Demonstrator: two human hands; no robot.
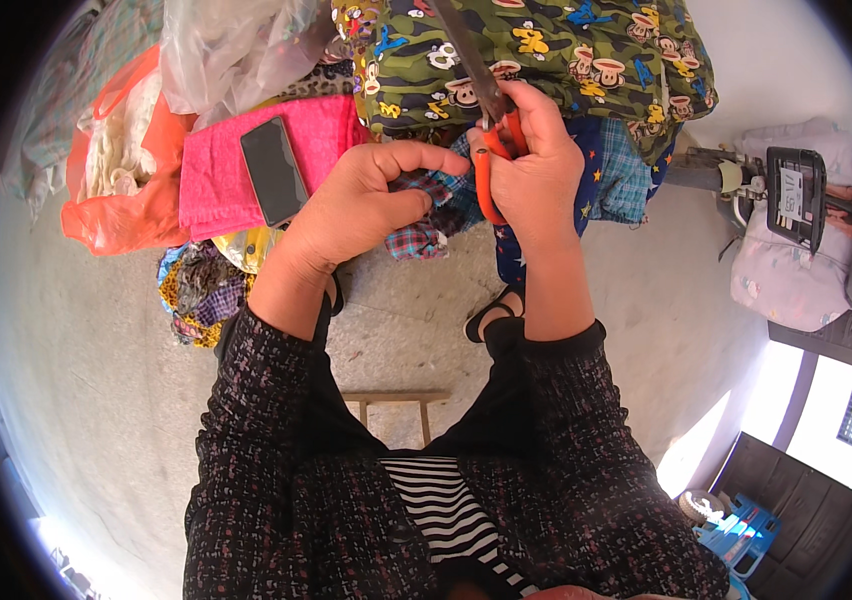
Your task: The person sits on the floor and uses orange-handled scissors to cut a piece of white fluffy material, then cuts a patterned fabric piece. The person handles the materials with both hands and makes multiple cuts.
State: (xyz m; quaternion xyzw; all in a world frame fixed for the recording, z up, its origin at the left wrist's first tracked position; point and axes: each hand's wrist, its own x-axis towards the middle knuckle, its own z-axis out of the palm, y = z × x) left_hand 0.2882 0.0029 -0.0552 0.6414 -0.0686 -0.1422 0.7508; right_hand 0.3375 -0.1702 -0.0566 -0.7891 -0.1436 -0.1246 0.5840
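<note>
My right hand (pixel 535 169) grips a pair of scissors by its orange handles (pixel 482 184). The dark metal blades (pixel 467 56) point away from me, over a camouflage-print cloth bundle (pixel 538 52) with cartoon figures. To its left is my left hand (pixel 358 202), its index finger and thumb apart, the fingertip close to the scissor handles. Red and blue plaid cloth (pixel 417 244) shows behind and below that thumb; the other left fingers are hidden, so I cannot tell whether they hold it. Light-blue plaid cloth (pixel 621 176) and navy star-print cloth (pixel 591 180) hang under the bundle.
A smartphone (pixel 274 171) lies on folded pink cloth (pixel 208 180). Left of it are an orange plastic bag (pixel 122 225) with white cloth and a clear plastic bag (pixel 238 60). Cloth scraps (pixel 208 292) sit on the concrete floor (pixel 96 360). A padded two-wheeler (pixel 786 277) stands right.
</note>
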